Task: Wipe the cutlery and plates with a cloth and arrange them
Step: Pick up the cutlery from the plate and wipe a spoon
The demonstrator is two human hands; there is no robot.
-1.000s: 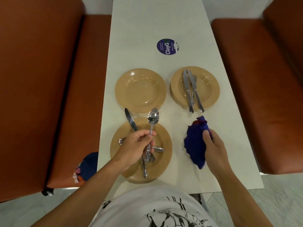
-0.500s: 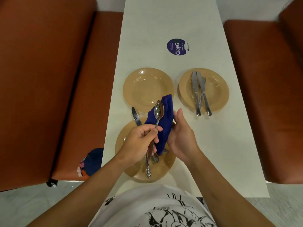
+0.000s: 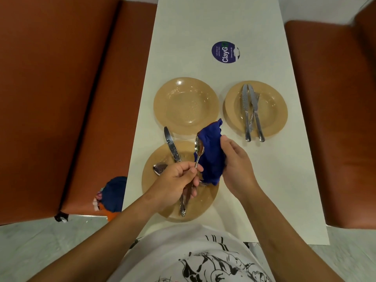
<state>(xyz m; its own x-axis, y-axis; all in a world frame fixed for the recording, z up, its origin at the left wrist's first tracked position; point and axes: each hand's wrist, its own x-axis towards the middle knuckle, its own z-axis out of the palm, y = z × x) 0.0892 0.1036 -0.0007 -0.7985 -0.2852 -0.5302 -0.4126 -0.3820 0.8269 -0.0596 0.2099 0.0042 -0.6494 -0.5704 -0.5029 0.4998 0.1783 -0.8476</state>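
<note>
Spoon meets cloth above the near plate.

The left hand (image 3: pixel 175 180) pinches the spoon (image 3: pixel 198 151) by its handle; at its 3 o'clock the right hand (image 3: pixel 237 165) grips the blue cloth (image 3: pixel 211 155), which touches the spoon's bowl over the near plate (image 3: pixel 205 202).

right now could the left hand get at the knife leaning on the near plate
Probably not freely. The left hand is gripping the spoon, so it is busy. The knife itself lies uncovered just beyond its knuckles on the near plate, so the path looks clear once the spoon is put down.
</note>
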